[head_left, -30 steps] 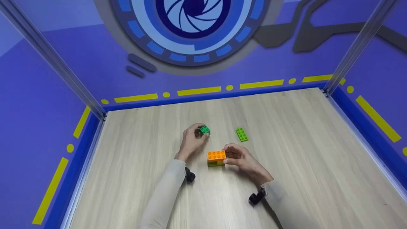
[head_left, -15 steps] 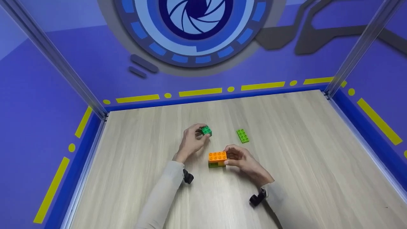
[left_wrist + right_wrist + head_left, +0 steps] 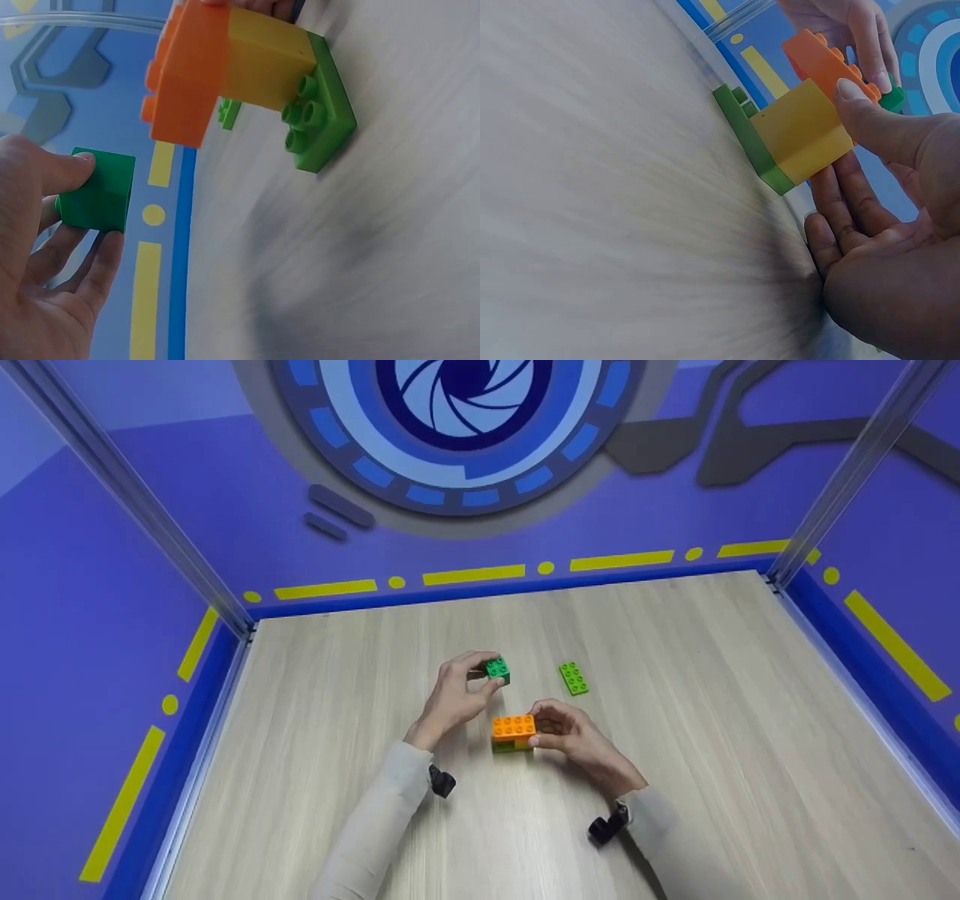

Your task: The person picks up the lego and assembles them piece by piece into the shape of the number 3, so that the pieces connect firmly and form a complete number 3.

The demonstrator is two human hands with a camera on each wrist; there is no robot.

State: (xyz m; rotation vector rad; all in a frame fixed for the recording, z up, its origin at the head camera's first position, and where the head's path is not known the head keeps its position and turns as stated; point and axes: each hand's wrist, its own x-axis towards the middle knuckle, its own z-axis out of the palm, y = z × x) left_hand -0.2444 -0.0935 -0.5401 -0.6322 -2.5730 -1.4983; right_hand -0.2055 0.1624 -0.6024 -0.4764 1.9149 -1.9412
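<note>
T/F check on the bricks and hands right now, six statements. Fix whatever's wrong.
1. The left hand holds the dark green brick. True.
2. The right hand grips the brick stack. True.
3. The yellow brick tops the stack. False: the orange brick is on top, with the yellow brick under it.
4. Every stud on the green base is covered. False: bare studs show on the green base.
5. The lime brick lies apart from both hands. True.
6. The dark green brick is seated on the orange one. False: it is held apart.
</note>
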